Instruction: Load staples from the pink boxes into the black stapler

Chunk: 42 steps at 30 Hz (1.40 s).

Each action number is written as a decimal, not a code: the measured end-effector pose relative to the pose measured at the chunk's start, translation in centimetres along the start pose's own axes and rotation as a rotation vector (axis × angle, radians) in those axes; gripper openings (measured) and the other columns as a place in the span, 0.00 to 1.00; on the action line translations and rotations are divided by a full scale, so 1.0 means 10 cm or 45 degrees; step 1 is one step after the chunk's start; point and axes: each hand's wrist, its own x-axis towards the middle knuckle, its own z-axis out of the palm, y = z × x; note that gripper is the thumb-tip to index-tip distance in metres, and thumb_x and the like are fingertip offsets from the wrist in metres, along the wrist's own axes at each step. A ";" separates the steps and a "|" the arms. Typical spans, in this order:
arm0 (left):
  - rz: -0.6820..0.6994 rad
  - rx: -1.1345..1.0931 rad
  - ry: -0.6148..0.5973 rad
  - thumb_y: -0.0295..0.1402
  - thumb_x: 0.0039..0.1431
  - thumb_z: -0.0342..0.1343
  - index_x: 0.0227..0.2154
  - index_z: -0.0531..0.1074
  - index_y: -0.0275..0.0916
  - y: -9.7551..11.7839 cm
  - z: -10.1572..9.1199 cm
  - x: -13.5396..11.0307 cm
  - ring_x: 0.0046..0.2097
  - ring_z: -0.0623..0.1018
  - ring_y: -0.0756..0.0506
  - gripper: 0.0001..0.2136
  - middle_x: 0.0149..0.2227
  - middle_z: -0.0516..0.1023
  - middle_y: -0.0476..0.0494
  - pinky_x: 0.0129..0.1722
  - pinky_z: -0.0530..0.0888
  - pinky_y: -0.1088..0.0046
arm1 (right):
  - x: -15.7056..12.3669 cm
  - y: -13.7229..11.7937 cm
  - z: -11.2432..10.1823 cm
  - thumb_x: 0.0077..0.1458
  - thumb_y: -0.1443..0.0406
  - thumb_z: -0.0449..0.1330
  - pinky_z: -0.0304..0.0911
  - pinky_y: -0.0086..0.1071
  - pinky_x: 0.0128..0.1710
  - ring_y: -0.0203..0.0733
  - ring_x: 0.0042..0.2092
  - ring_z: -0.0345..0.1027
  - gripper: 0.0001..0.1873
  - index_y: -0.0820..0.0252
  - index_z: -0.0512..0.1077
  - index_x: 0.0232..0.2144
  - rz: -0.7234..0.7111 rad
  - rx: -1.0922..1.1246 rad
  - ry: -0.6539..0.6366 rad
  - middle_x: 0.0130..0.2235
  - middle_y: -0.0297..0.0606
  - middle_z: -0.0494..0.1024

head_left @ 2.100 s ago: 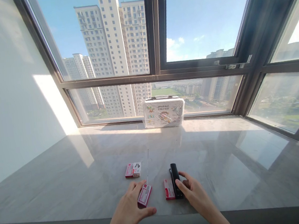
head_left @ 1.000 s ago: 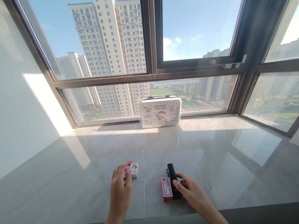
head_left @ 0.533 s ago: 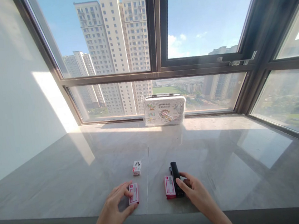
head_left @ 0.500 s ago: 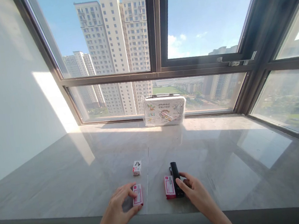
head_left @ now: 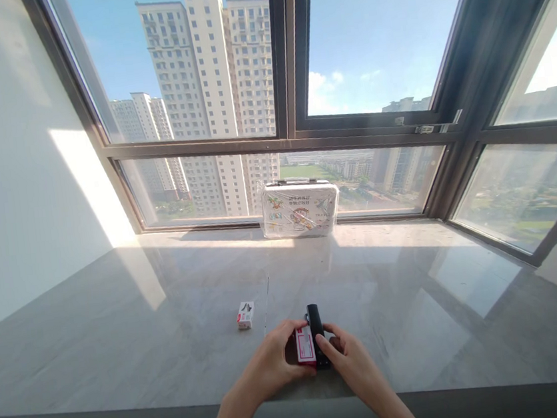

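Observation:
My left hand [head_left: 270,357] is closed around a small red-and-white box [head_left: 305,345], thumb at its near end and fingers at its far end. Whether it sits on the other red boxes is hard to tell, as my fingers hide the side. Right against it, on the right, stands a black stapler [head_left: 317,332], long side pointing away from me. My right hand [head_left: 345,352] grips the stapler from the right, with the thumb on top. A white box [head_left: 246,315] with a dark picture and red print lies apart, farther off to the left.
A white case [head_left: 301,210] with coloured drawings and a dark handle, wrapped in clear plastic, leans by the window frame [head_left: 191,148]. The grey stone sill [head_left: 123,347] ends at a front edge close to my forearms. A white wall [head_left: 12,165] bounds the left side.
My left hand has moved right with its red-and-white box, up to the boxes beside the stapler. My right hand stays on the stapler. The view has turned slightly to the right.

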 end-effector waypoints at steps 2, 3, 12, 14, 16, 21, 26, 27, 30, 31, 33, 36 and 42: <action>0.016 0.013 0.019 0.40 0.39 0.75 0.57 0.70 0.47 -0.06 0.01 0.01 0.50 0.77 0.38 0.38 0.51 0.77 0.45 0.50 0.73 0.65 | -0.01 -0.01 0.00 0.60 0.41 0.53 0.49 0.28 0.26 0.35 0.25 0.55 0.36 0.66 0.71 0.53 0.000 -0.028 0.005 0.21 0.25 0.60; 0.026 0.018 0.027 0.41 0.39 0.75 0.58 0.69 0.47 -0.09 0.03 0.02 0.51 0.77 0.38 0.39 0.51 0.77 0.44 0.51 0.72 0.64 | -0.02 -0.02 0.01 0.60 0.41 0.53 0.49 0.28 0.26 0.35 0.25 0.56 0.36 0.66 0.72 0.53 0.000 -0.041 0.010 0.21 0.25 0.60; 0.067 0.065 0.175 0.52 0.42 0.72 0.63 0.62 0.48 -0.05 0.00 -0.06 0.59 0.71 0.36 0.45 0.58 0.72 0.39 0.59 0.67 0.58 | -0.07 -0.06 -0.03 0.60 0.40 0.52 0.54 0.31 0.29 0.39 0.28 0.61 0.39 0.63 0.69 0.58 0.047 0.021 0.094 0.24 0.29 0.65; 0.057 0.082 0.371 0.53 0.58 0.61 0.57 0.68 0.46 -0.07 -0.18 -0.11 0.55 0.73 0.39 0.28 0.54 0.75 0.40 0.55 0.70 0.63 | -0.13 -0.07 -0.05 0.61 0.41 0.52 0.55 0.31 0.30 0.39 0.29 0.61 0.39 0.62 0.66 0.61 0.069 0.016 0.108 0.25 0.29 0.64; -0.079 0.167 0.592 0.51 0.69 0.46 0.46 0.73 0.43 -0.16 -0.44 -0.13 0.45 0.76 0.43 0.20 0.44 0.78 0.43 0.45 0.72 0.69 | -0.18 -0.09 -0.06 0.60 0.42 0.55 0.57 0.31 0.31 0.39 0.30 0.61 0.40 0.61 0.64 0.63 0.082 -0.011 0.100 0.27 0.29 0.65; -0.602 0.495 0.512 0.55 0.66 0.43 0.25 0.70 0.42 -0.53 -0.94 -0.08 0.29 0.73 0.45 0.25 0.24 0.73 0.50 0.30 0.63 0.74 | -0.25 -0.15 -0.03 0.50 0.44 0.66 0.58 0.31 0.32 0.40 0.32 0.65 0.50 0.61 0.58 0.67 0.075 -0.200 0.033 0.30 0.30 0.69; -0.609 0.470 0.257 0.58 0.64 0.40 0.19 0.69 0.42 -0.57 -0.66 0.17 0.24 0.72 0.45 0.30 0.18 0.72 0.49 0.27 0.57 0.73 | -0.21 -0.28 0.00 0.44 0.53 0.71 0.59 0.31 0.33 0.43 0.34 0.69 0.48 0.58 0.61 0.65 0.026 -0.337 -0.020 0.32 0.32 0.76; -0.598 0.455 0.205 0.59 0.64 0.39 0.19 0.70 0.42 -0.55 -0.56 0.23 0.23 0.72 0.45 0.31 0.18 0.72 0.49 0.27 0.57 0.73 | -0.19 -0.32 0.01 0.44 0.55 0.71 0.59 0.31 0.33 0.44 0.35 0.70 0.44 0.56 0.64 0.63 0.005 -0.336 -0.026 0.34 0.32 0.77; -0.542 0.387 0.032 0.62 0.64 0.38 0.21 0.73 0.42 -0.44 -0.31 0.37 0.23 0.72 0.46 0.33 0.16 0.73 0.50 0.27 0.59 0.73 | -0.16 -0.42 0.01 0.44 0.59 0.69 0.59 0.31 0.36 0.47 0.40 0.72 0.30 0.52 0.72 0.52 -0.055 -0.295 -0.059 0.39 0.33 0.80; -0.518 0.359 -0.029 0.62 0.63 0.38 0.21 0.74 0.42 -0.41 -0.26 0.41 0.23 0.73 0.46 0.33 0.16 0.73 0.50 0.27 0.60 0.73 | -0.15 -0.44 0.01 0.45 0.60 0.69 0.59 0.31 0.36 0.47 0.40 0.73 0.27 0.52 0.73 0.50 -0.065 -0.280 -0.071 0.39 0.33 0.81; -0.470 0.305 -0.144 0.63 0.62 0.40 0.21 0.75 0.43 -0.35 -0.22 0.45 0.25 0.75 0.45 0.33 0.16 0.74 0.50 0.29 0.62 0.73 | -0.13 -0.47 0.01 0.44 0.61 0.68 0.59 0.30 0.35 0.47 0.39 0.73 0.25 0.53 0.74 0.48 -0.074 -0.261 -0.094 0.38 0.33 0.81; -0.425 0.218 -0.295 0.64 0.62 0.39 0.19 0.76 0.43 -0.29 -0.23 0.49 0.28 0.77 0.44 0.34 0.18 0.76 0.47 0.31 0.65 0.73 | -0.11 -0.47 0.00 0.44 0.63 0.68 0.59 0.30 0.35 0.47 0.38 0.73 0.23 0.54 0.75 0.46 -0.097 -0.238 -0.125 0.37 0.32 0.81; -0.501 -0.002 -0.563 0.68 0.59 0.38 0.18 0.75 0.40 -0.29 -0.13 0.73 0.21 0.75 0.44 0.38 0.20 0.79 0.41 0.26 0.69 0.69 | -0.02 -0.33 -0.21 0.44 0.61 0.69 0.58 0.29 0.32 0.44 0.34 0.71 0.25 0.57 0.76 0.47 -0.083 -0.237 -0.168 0.33 0.32 0.81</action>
